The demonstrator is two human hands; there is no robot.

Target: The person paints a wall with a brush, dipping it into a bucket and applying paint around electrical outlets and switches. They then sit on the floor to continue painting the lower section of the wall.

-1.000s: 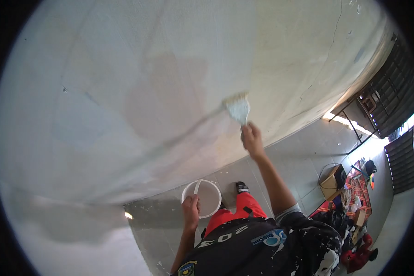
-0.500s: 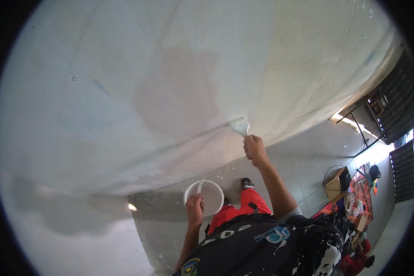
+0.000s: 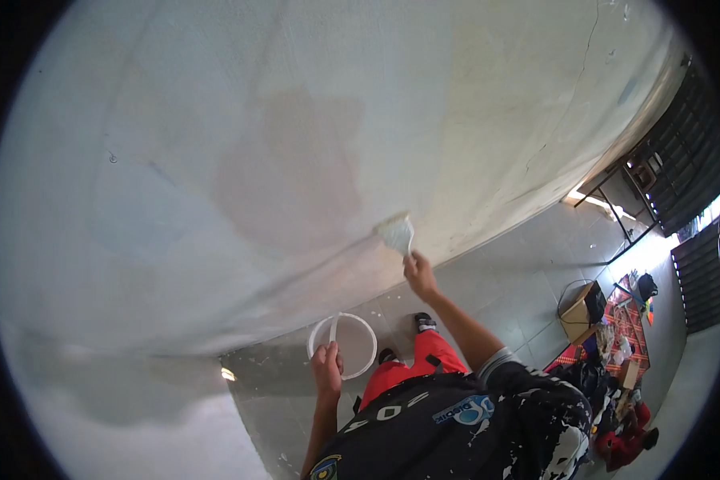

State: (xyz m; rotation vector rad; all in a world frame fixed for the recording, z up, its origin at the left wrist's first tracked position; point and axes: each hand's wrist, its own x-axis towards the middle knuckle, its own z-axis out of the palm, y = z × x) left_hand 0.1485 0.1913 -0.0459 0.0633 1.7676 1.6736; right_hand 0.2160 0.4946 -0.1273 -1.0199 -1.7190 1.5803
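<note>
My right hand (image 3: pixel 420 274) grips the handle of a wide paintbrush (image 3: pixel 396 232), whose bristles touch or nearly touch the pale wall (image 3: pixel 312 72). Behind the brush a patch of the wall looks pinkish. Lower down, my left hand (image 3: pixel 327 368) is closed on the handle of a white bucket (image 3: pixel 374 340), which hangs over the floor beside my feet. Inside the bucket is a light pinkish-grey surface.
Grey floor tiles (image 3: pixel 504 276) run along the wall's base. At the right are a cardboard box (image 3: pixel 576 322), a red patterned mat (image 3: pixel 630 324) with bags and clutter, and a metal-legged table frame (image 3: pixel 628 232). Another wall (image 3: pixel 168 436) stands at lower left.
My right hand and the brush have moved left and slightly down along the wall. The bucket and my left hand sit slightly further left in view, and the whole view has shifted a little.
</note>
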